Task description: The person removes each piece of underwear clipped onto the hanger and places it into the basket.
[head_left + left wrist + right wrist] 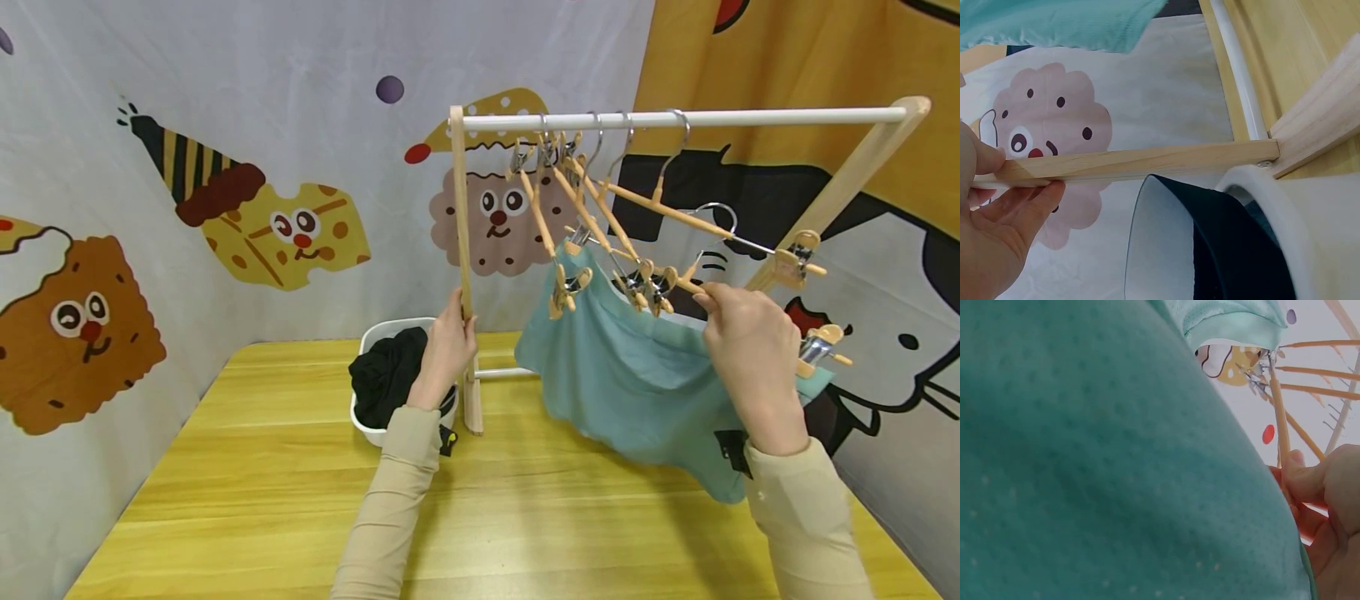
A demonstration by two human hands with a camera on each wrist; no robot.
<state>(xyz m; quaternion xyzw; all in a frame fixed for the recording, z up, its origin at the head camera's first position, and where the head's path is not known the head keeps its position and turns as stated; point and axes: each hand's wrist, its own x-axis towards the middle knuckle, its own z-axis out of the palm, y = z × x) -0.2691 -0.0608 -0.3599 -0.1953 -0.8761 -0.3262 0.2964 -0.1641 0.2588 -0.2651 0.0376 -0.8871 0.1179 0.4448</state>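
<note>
My left hand (pixel 447 346) grips the wooden side post (pixel 462 225) of a small clothes rack, thumb and fingers on opposite sides of it. With my right hand (pixel 753 354) I hold a wooden clip hanger (pixel 692 284) near its middle. A light teal garment (pixel 630 375) with a waistband hangs from this hanger's clips, one (pixel 819 346) at the right end and one (pixel 576 240) at the left. The hanger's metal hook (pixel 716 208) sits below the rack's white rod (pixel 772 119). In the right wrist view the teal cloth (pixel 1116 456) covers much of the scene.
Several bare clip hangers (pixel 573 196) hang from the rod, crowded toward its left half. Beside the rack's left foot (pixel 472 408) stands a white basket (pixel 365 429) with black clothes (pixel 386 375) in it. All stand on a wooden table (pixel 300 483), before a cartoon-printed curtain (pixel 300 67).
</note>
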